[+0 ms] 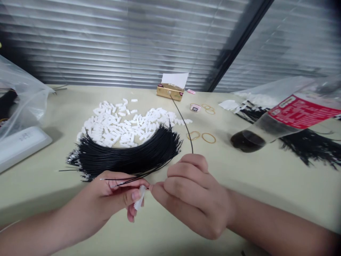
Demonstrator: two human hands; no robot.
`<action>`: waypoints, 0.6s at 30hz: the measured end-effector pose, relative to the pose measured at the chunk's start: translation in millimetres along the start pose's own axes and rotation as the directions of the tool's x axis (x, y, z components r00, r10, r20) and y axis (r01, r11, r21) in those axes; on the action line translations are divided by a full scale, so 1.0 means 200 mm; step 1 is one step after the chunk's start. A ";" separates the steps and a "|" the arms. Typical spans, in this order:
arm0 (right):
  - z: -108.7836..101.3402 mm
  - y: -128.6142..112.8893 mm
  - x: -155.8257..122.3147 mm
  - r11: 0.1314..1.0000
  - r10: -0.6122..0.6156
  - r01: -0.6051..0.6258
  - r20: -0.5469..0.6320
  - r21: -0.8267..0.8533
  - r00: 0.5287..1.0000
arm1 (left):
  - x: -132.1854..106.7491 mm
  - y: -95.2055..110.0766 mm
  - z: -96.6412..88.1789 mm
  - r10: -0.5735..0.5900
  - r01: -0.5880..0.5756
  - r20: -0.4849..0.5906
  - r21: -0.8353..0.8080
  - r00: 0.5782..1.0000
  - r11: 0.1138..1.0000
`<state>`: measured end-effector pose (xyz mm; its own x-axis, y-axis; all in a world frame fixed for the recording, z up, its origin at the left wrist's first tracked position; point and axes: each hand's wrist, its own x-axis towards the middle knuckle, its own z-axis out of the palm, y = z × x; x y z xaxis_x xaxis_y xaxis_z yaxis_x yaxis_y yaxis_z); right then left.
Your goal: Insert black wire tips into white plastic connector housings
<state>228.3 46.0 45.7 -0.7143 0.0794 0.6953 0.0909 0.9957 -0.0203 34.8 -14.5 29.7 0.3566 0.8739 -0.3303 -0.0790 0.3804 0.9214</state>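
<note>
My left hand [119,195] pinches a small white connector housing [139,198] between thumb and fingers. A few loose black wires [125,180] with metal tips lie across that hand. Closed in a pinch, my right hand [189,195] grips a black wire [184,121] close to the housing's upper end; its free length sticks up out of the fist. Whether the wire's tip sits inside the housing is hidden by the fingers. Just beyond both hands lies a thick bundle of black wires [128,154] with crimped metal ends at the left.
Behind the bundle spreads a pile of white housings [112,124]. A gold box [170,91], rubber bands [208,138] and a tilted cola bottle [277,121] stand or lie farther right. At left are a plastic bag [29,96] and a white case [23,147].
</note>
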 end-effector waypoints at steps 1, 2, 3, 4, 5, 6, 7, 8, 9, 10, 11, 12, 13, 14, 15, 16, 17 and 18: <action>0.00 0.00 0.00 1.000 0.005 -0.005 -0.006 -0.003 1.000 | 0.00 0.00 0.00 -0.001 0.001 -0.005 0.009 1.000 1.000; 0.01 0.00 0.00 1.000 0.013 -0.013 -0.009 -0.002 1.000 | -0.01 0.00 0.00 0.000 0.000 -0.012 0.011 1.000 1.000; 0.01 0.00 0.00 1.000 0.024 -0.024 -0.010 -0.001 1.000 | -0.01 -0.01 0.00 0.001 -0.001 -0.017 0.008 1.000 1.000; 0.01 0.00 0.00 0.999 0.037 -0.037 0.000 0.001 0.999 | -0.01 0.00 0.00 0.002 -0.002 -0.019 0.003 1.000 1.000; 0.01 0.00 0.00 0.999 0.054 -0.054 0.012 0.006 0.998 | -0.01 0.00 0.00 0.002 -0.002 -0.013 -0.002 1.000 1.000; 0.00 0.00 -0.01 0.997 0.074 -0.074 0.024 0.004 0.997 | -0.01 0.00 0.00 -0.002 0.001 -0.007 -0.005 1.000 1.000; 0.00 -0.01 -0.01 0.995 0.098 -0.098 0.035 0.002 0.995 | -0.01 0.01 0.00 -0.007 0.007 0.000 -0.009 1.000 1.000; 0.00 -0.01 -0.01 0.992 0.123 -0.123 0.047 0.000 0.991 | 0.00 0.01 0.01 -0.016 0.016 0.001 -0.011 1.000 1.000; -0.01 -0.01 -0.01 0.990 0.143 -0.143 0.057 -0.004 0.988 | 0.00 0.01 0.01 -0.024 0.024 -0.001 -0.013 1.000 1.000; -0.01 -0.01 -0.01 0.988 0.157 -0.156 0.066 -0.008 0.985 | 0.00 0.01 0.01 -0.033 0.033 -0.012 -0.016 0.999 0.999; -0.01 -0.01 -0.01 0.987 0.163 -0.162 0.074 -0.014 0.984 | 0.00 0.01 0.02 -0.038 0.038 -0.025 -0.021 0.999 0.999; -0.02 -0.02 -0.01 0.986 0.165 -0.165 0.082 -0.016 0.983 | 0.00 0.01 0.02 -0.043 0.042 -0.036 -0.024 0.998 0.999; -0.02 -0.02 -0.01 0.987 0.162 -0.162 0.090 -0.013 0.983 | 0.00 0.01 0.02 -0.046 0.045 -0.038 -0.024 0.998 0.999; -0.03 -0.02 -0.01 0.989 0.148 -0.148 0.092 -0.007 0.985 | 0.00 0.01 0.02 -0.050 0.049 -0.034 -0.022 0.998 0.999; -0.03 -0.02 -0.01 0.991 0.134 -0.135 0.094 0.001 0.986 | 0.00 0.01 0.02 -0.054 0.054 -0.021 -0.018 0.998 0.998; -0.04 -0.01 -0.01 0.993 0.117 -0.119 0.101 0.010 0.988 | 0.00 0.01 0.02 -0.059 0.059 -0.001 -0.018 0.998 0.998; -0.04 -0.01 -0.01 0.995 0.100 -0.102 0.104 0.016 0.989 | 0.00 0.01 0.02 -0.063 0.064 0.027 -0.023 0.998 0.998; -0.04 -0.01 -0.01 0.996 0.082 -0.084 0.108 0.020 0.991 | 0.00 0.01 0.01 -0.070 0.072 0.050 -0.037 0.996 0.997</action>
<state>235.5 43.3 50.6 -0.7749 0.1654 0.6100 0.1372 0.9862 -0.0932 36.6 -15.2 32.7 0.4075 0.8288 -0.3834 -0.0872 0.4533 0.8871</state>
